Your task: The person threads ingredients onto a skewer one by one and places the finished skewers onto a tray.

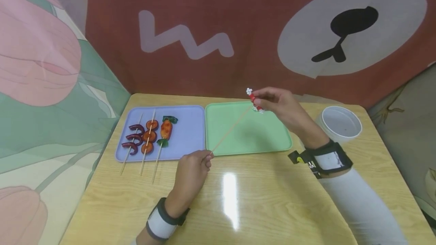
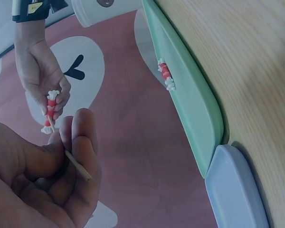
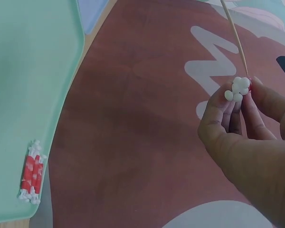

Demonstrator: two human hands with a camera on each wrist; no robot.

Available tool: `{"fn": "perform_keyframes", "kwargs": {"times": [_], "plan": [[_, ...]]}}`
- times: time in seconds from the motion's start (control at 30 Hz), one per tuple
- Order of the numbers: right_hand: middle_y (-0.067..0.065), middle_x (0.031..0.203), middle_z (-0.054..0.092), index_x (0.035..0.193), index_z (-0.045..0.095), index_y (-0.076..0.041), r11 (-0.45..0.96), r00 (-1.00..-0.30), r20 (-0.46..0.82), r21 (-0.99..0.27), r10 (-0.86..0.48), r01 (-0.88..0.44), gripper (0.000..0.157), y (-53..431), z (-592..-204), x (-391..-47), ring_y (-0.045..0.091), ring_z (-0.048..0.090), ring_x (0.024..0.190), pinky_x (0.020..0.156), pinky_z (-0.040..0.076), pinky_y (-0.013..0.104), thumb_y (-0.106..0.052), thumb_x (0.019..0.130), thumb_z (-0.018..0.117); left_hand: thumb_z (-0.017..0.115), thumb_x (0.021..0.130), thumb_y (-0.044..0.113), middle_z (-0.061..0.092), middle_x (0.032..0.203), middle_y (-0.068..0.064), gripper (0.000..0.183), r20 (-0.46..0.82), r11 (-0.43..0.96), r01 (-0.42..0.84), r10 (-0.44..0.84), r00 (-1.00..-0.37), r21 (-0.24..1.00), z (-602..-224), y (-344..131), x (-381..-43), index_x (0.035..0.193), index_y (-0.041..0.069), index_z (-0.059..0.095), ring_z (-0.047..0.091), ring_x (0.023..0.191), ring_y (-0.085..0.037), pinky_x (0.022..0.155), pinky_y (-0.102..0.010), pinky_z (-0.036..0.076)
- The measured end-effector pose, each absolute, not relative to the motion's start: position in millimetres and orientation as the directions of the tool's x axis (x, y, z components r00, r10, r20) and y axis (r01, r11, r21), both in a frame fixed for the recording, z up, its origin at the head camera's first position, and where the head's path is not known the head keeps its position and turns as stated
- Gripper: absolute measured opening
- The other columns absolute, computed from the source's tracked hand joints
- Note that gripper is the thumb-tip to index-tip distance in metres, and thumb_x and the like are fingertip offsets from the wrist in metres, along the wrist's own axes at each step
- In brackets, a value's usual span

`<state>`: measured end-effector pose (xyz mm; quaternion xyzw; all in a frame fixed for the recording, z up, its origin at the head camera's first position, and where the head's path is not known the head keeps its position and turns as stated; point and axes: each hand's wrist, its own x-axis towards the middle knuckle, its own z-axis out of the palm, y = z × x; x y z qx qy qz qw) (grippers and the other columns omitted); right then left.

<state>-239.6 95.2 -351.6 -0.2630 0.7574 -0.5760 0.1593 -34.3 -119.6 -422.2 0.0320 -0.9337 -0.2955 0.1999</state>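
My left hand (image 1: pixel 194 175) pinches a thin wooden skewer (image 1: pixel 229 131) near its lower end; the stick rises to the right. At its far end my right hand (image 1: pixel 281 107) holds a small red toy piece (image 1: pixel 251 95) with white knobbly ends between thumb and fingers. In the right wrist view the skewer's tip meets the red middle of this toy piece (image 3: pixel 240 88), partly hidden by the fingers. Similar red-and-white pieces (image 3: pixel 32 173) lie together on the green tray (image 1: pixel 221 112), near its edge below the right hand.
A lilac tray (image 1: pixel 187 124) at the left bears several loaded skewers: dark curled pieces (image 1: pixel 132 144), orange-brown rounds (image 1: pixel 147 147) and an orange piece (image 1: pixel 165 129) between green leaves. Their sticks overhang the tray's front. A white round tub (image 1: pixel 340 124) stands at the right of the wooden table (image 1: pixel 265 199).
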Motion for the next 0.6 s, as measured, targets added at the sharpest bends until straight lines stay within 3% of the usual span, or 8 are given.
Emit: {"fn": "perform_keyframes", "kwargs": {"times": [0.37, 0.6], "plan": [[0.007, 0.108, 0.068, 0.116, 0.068, -0.010, 0.223, -0.790, 0.041, -0.949, -0.611, -0.221, 0.037, 89, -356, -235, 0.022, 0.061, 0.093, 0.085, 0.051, 0.036, -0.031, 0.085, 0.071, 0.072, 0.079, -0.002, 0.072, 0.071, -0.003, 0.010, 0.413, 0.869, 0.047, -0.186, -0.892, 0.492, -423, -118, -35, 0.085, 0.005, 0.076, 0.065, 0.060, -0.009, 0.051, -0.023, 0.054], [0.000, 0.103, 0.073, 0.110, 0.075, -0.016, 0.280, -0.808, 0.213, -0.864, -0.549, -0.419, 0.030, 78, -362, -210, 0.019, 0.065, 0.084, 0.074, 0.054, 0.024, -0.028, 0.083, 0.071, 0.074, 0.077, 0.000, 0.071, 0.068, -0.005, 0.006, 0.491, 0.881, 0.090, -0.171, -0.854, 0.464, -421, -115, -39, 0.083, 0.002, 0.076, 0.065, 0.056, -0.012, 0.048, -0.023, 0.054]]}}
